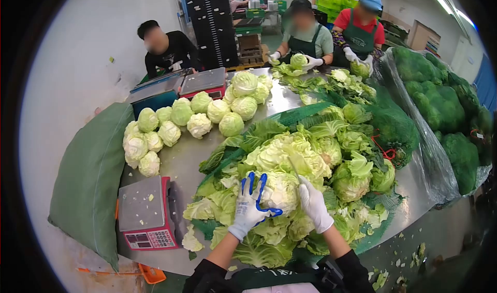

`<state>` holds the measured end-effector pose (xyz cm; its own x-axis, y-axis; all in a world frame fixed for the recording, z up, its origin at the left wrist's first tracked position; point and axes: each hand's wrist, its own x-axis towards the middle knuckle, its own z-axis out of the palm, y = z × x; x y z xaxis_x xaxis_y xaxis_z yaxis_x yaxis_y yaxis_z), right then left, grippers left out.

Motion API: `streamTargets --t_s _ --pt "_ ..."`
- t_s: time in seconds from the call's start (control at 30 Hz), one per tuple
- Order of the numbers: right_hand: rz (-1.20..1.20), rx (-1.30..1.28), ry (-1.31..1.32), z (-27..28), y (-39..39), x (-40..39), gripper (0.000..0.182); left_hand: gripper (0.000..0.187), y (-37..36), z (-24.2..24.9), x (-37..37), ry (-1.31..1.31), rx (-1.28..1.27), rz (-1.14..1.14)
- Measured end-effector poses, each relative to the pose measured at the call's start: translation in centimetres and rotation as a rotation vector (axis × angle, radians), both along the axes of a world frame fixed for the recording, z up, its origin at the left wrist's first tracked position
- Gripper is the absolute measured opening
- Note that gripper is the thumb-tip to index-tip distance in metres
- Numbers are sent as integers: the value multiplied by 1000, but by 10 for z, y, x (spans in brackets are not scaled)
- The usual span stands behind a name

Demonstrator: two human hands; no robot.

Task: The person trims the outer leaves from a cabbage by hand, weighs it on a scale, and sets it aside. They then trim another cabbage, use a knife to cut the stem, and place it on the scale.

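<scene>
A pale cabbage (283, 190) sits among loose outer leaves in front of me. My left hand (251, 210), in a white glove with blue-coated fingers, cups its left side with the fingers spread around it. On the other side my right hand (315, 206), in a white glove, is closed around a knife (294, 169); its thin blade points up and away, and the handle is hidden in my fist. Behind lies a larger heap of pale leaves (284, 153). More cabbages, such as a leafy cabbage (352, 181), lie to the right on green netting (385, 210).
Trimmed cabbages (181, 111) stand at the back left. A red scale (147, 210) is near left, beside a stuffed green sack (93, 184). Netted cabbage bags (440, 106) fill the right. Two co-workers (305, 39) handle cabbages across the metal table; another person (168, 49) is at back left.
</scene>
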<state>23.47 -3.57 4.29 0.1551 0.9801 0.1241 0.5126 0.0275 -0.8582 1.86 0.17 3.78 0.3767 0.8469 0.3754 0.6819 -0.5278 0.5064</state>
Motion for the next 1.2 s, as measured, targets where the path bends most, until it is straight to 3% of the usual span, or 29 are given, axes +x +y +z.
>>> streamTargets --t_s 0.07,0.17,0.33,0.47,0.63,0.67,0.7,0.77,0.87,0.97,1.07,1.2 --pt "20 -138 -198 18 -16 -4 59 109 4 -1 6 -196 -128 -132" --pt "-11 -270 -332 26 -27 -11 65 111 11 -8 8 -231 -150 -137" --pt "90 -257 -513 39 -13 -16 78 109 10 -2 5 -248 -221 -141" --pt "53 -232 -643 31 -1 -20 77 110 7 -3 10 -264 -241 -115" --pt "-64 -65 -660 15 23 -13 66 108 5 1 21 -192 -206 -48" --pt "-39 -162 -651 20 33 -7 56 107 1 9 26 -162 -249 -18" --pt "168 -56 -913 13 40 6 46 107 0 8 27 -162 -253 -20" --pt "58 -123 -614 2 66 20 63 107 -1 5 27 -183 -223 -10" --pt "61 -312 -521 14 95 36 72 107 -18 -1 18 -208 -208 -46" --pt "26 -390 -496 43 75 15 75 105 -25 -8 2 -271 -213 -81" --pt "-45 -192 -577 36 46 -9 62 95 -19 21 -11 156 15 -168" --pt "-197 -117 -487 16 55 -18 52 87 3 17 -22 138 -57 -319"
